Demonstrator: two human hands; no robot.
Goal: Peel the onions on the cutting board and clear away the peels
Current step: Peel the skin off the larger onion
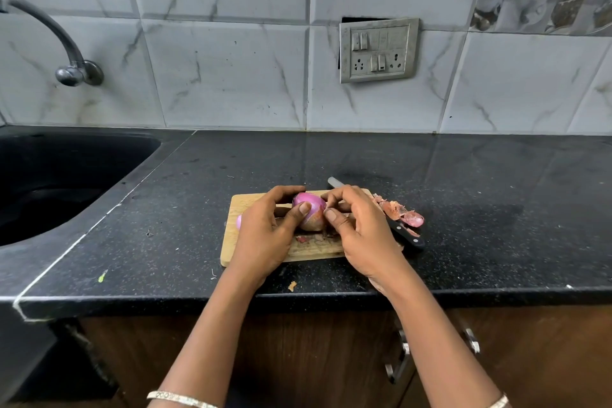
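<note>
You are partway through. Your left hand (265, 235) grips the onion (309, 209) just above the board (245, 205), fingers curled over its far side and thumb pressed on the near side. Your right hand (361, 232) has thumb and forefinger pinched on the onion's right side, where the skin looks loose.

The top of the onion shows clean purple and the lower part is brown, so I judge this one about half peeled. A second onion (238, 221) peeks out on the board behind your left hand. It looks purple, but too little shows to say it is finished.

None of the clearing is done. Peels (397, 210) lie heaped on the worktop (496, 209) just right of the board, beside the knife (405, 235). Scraps (306, 238) lie on the board under the onion, and a chip (292, 286) sits near the worktop's front edge.
</note>
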